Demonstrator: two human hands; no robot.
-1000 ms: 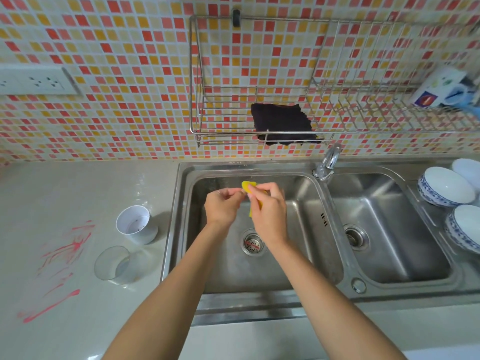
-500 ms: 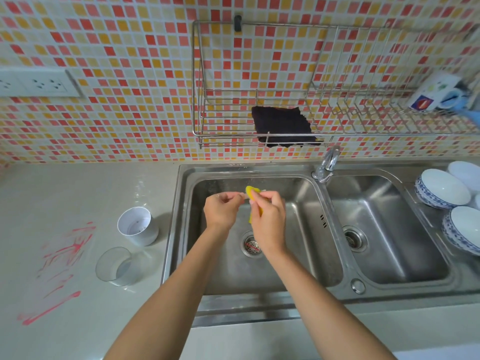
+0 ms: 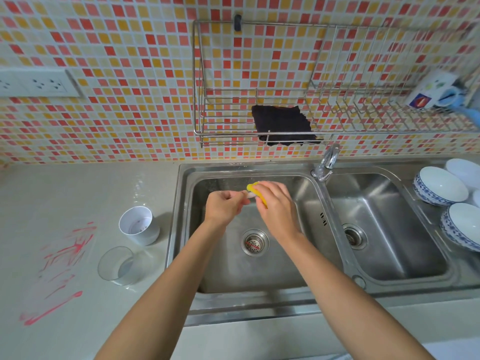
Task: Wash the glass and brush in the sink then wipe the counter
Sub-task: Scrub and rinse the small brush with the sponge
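Observation:
Over the left basin of the steel sink (image 3: 181,229), my left hand (image 3: 224,207) pinches a small pale brush (image 3: 250,195), mostly hidden in my fingers. My right hand (image 3: 276,206) grips a yellow sponge (image 3: 255,189) pressed against the brush tip. A clear glass (image 3: 118,265) stands on the counter left of the sink. Behind it stands a white cup (image 3: 137,226). Red smears (image 3: 59,266) streak the counter at the far left.
A dark cloth (image 3: 283,126) hangs in the wire wall rack (image 3: 200,100) above the sink. The tap (image 3: 327,162) sits between the two basins. White bowls with blue rims (image 3: 441,185) are stacked at the right. A socket strip (image 3: 36,83) is on the tiled wall.
Both hands stay over the left basin with small rubbing shifts of the sponge against the brush. The glass and cup have not moved.

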